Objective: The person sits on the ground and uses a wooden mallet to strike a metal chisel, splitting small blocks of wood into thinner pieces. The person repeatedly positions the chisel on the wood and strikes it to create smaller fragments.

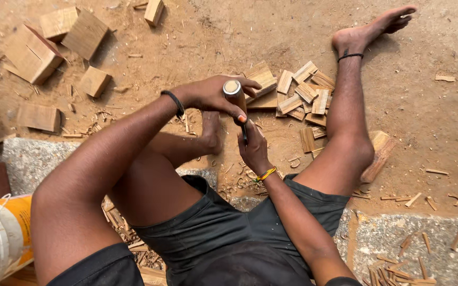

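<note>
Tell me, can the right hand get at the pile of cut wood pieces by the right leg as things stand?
Probably not at once: the right hand is gripping the chisel low on its shaft. The pile of cut wood pieces lies close beyond, with nothing between.

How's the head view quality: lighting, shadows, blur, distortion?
Head view: warm, even daylight with soft shadows, no glare; left hand gripping the chisel handle and right hand lower on it are sharp; wood pieces crisp; wide-angle stretch at the edges, seen on the bucket and the near arm.
</note>
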